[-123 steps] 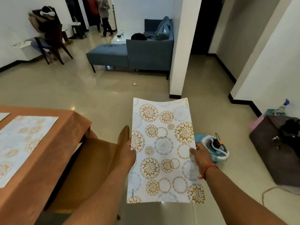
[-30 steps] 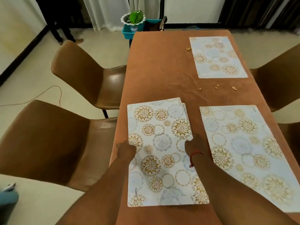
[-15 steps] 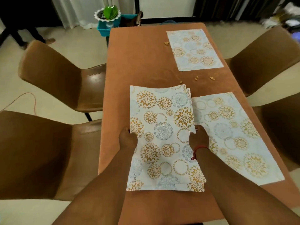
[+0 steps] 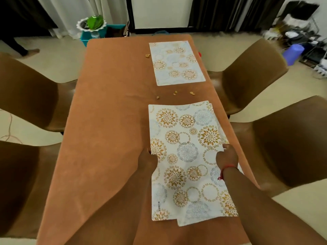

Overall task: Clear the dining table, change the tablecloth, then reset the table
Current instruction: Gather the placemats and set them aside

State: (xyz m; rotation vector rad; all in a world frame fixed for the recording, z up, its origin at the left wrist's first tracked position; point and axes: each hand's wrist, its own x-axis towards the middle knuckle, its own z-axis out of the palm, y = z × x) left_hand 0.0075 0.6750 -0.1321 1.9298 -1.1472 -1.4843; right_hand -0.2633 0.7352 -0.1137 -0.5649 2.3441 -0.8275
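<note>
Head cam: both hands grip a floral placemat stack (image 4: pixel 187 156) at the near right of the table. L hand (image 4: pixel 147 160) pinches its left edge, R hand (image 4: pixel 227 156) w/ a red thread bracelet (image 4: pixel 224 169) pinches the right edge. Another mat's corner (image 4: pixel 184 222) peeks out underneath. Stack lies over the orange tablecloth (image 4: pixel 106 121). Just beyond, crumbs (image 4: pixel 175 93); farther, a single placemat (image 4: pixel 177 62). Brown chairs (image 4: pixel 251 75) flank both sides.

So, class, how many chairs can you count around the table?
4: a far-left chair, a near-left chair, a far-right chair and a near-right chair. Others may be hidden out of frame.
</note>
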